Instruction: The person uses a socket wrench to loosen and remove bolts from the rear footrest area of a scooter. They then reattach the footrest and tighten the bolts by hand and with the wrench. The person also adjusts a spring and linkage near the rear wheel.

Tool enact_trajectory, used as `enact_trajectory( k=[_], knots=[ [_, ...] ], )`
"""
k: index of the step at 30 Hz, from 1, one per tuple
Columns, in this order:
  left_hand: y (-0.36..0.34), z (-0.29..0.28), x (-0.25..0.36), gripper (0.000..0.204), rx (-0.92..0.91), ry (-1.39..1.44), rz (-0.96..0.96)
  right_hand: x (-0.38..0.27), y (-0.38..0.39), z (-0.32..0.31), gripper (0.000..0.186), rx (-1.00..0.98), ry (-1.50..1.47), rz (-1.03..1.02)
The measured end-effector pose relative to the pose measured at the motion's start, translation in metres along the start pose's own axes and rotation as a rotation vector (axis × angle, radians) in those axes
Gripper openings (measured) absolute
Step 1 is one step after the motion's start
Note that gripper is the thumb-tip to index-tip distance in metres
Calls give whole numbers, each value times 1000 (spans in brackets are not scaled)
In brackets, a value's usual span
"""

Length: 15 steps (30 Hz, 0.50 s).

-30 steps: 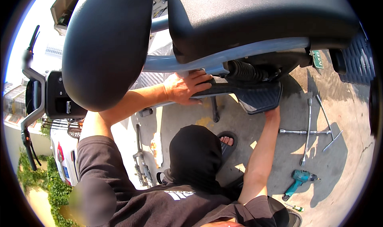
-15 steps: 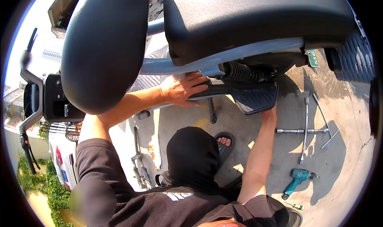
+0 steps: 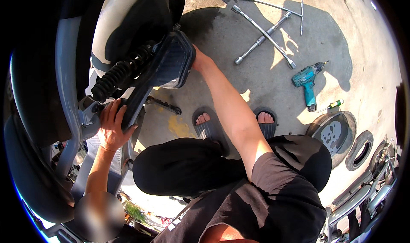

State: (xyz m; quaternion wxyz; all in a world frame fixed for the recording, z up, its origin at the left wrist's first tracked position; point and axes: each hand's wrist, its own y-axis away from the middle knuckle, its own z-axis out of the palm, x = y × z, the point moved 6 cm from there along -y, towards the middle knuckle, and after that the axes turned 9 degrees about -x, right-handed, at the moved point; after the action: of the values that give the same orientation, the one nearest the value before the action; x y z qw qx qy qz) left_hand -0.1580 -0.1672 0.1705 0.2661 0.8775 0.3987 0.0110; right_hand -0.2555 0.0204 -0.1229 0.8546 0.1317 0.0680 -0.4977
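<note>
Left grip (image 3: 112, 126) rests on a black bar (image 3: 139, 101), right grip (image 3: 200, 59) partly hidden behind the footrest (image 3: 173, 63).

Floor: sunlit grey concrete (image 3: 363, 102), cracked near the top, with broad dark shadows and a yellow patch (image 3: 177, 126).
Cross wrench (image 3: 267, 34): 2 steel bars, crossed, lying flat.
T-handle rod (image 3: 273, 6): beside the wrench's upper right end.
Drill (image 3: 305, 77): teal, on its side.
Screwdriver (image 3: 337, 103): green and yellow handle, near the drill's base.
Tyres: 1 large (image 3: 349, 134), 1 smaller (image 3: 351, 162) beside it.
Sandals (image 3: 213, 133): 2, dark, worn on feet.
</note>
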Motion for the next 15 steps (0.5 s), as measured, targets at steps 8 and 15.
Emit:
enact_trajectory(
  k=[8,15],
  knots=[
    [-3,1,1,73,20,-31,32,13,-9,-22,42,83,42,-22],
    [-4,4,-1,71,-15,-45,32,13,-11,-11,30,51,-5,-96]
  ],
)
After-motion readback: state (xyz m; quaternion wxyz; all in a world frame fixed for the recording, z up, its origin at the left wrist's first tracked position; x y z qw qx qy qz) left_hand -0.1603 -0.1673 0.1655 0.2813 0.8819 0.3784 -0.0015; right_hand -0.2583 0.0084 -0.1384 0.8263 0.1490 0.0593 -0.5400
